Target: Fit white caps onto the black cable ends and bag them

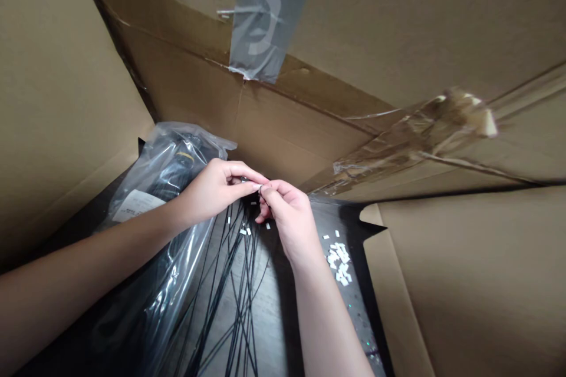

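Note:
My left hand and my right hand meet fingertip to fingertip over a bundle of thin black cables lying on a grey surface. Both hands are closed in a pinch on a small dark piece at the top end of the cables; I cannot make out what it is. Small white tags hang on the cables just below the fingers. My left wrist rests against a clear plastic bag with dark parts and a white label inside.
Brown cardboard box walls and flaps surround the hands, with grey tape and torn clear tape. A heap of small white bits lies on the grey surface to the right of my right wrist.

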